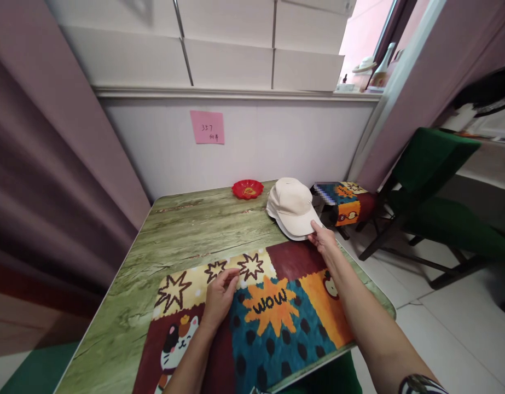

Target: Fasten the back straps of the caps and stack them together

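A cream baseball cap [293, 198] sits near the right edge of the table, its brim toward me. Beneath it shows the brim of at least one more white cap [279, 223], mostly covered. My right hand [321, 236] grips the cream cap's brim at its right front corner, thumb on top and fingers underneath. My left hand [221, 295] is over the colourful painted mat [285, 350], near its star-patterned strip. Its fingers are loosely bent, and nothing shows in them.
A red scalloped dish [247, 189] stands at the table's back edge. The green wood-patterned table [186, 224] meets a wall bearing a pink note [207, 127]. To the right are a stool with a painted cover [348, 210] and a green chair [436, 161]. A purple curtain [59, 137] hangs left.
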### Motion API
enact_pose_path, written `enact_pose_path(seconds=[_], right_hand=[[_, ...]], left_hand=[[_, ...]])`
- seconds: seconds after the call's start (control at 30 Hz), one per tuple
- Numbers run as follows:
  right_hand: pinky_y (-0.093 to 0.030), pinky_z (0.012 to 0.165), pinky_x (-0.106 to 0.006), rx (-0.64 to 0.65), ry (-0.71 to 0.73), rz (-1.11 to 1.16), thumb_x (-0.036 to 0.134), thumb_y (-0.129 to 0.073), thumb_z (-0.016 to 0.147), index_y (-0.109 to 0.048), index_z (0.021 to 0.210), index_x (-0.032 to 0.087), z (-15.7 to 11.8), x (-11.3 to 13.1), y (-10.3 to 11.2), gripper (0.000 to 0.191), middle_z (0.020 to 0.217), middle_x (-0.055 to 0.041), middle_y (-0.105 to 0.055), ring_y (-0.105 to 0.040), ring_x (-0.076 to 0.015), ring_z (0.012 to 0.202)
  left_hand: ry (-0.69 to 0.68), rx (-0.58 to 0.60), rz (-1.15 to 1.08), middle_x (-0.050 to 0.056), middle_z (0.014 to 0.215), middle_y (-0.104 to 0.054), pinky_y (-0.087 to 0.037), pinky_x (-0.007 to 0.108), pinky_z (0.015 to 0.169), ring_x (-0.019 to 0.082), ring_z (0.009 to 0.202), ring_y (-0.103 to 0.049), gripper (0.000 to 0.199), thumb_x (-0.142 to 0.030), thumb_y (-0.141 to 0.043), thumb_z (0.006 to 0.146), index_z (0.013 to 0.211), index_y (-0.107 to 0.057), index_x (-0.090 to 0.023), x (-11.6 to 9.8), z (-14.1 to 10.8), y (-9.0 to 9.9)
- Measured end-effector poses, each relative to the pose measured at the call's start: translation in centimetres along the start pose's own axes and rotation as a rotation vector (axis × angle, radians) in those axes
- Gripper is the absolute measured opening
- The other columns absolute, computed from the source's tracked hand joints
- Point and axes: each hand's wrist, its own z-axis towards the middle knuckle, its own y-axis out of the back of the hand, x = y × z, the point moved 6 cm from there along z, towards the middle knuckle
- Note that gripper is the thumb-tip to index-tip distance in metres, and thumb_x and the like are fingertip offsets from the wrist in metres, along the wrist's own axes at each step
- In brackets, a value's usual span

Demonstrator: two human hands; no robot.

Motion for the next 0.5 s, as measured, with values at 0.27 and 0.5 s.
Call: enact_pose_path(seconds=[0.27,0.5], right_hand=[[-0.053,0.035,-0.020,0.020,0.061,-0.235,0.024,-0.080,0.076,-0.064,0.086,0.009,0.3,1.1,-0.1,0.025,0.051,-0.0023,-0.062,-0.059,-0.0134,0.040],[-0.058,0.055,-0.034,0.052,0.068,-0.529,0.043,-0.082,0.070,-0.065,0.071,0.011,0.5,2.8,0.9,0.037,0.054,-0.0136,-0.066,-0.070,-0.0264,0.060]], left_hand=[[-0.004,-0.005,-0.023,0.007,0.100,-0.076,-0.056,0.039,0.086,0.024,0.092,-0.071,0.027,-0.040,-0.059,0.086,0.101,-0.072,-0.021,-0.3,-0.1,0.0],[-0.025,-0.034,0.028,0.006,0.098,-0.076,-0.057,0.038,0.084,0.025,0.092,-0.072,0.024,-0.037,-0.059,0.084,0.098,-0.072,-0.022,-0.7,-0.1,0.5]])
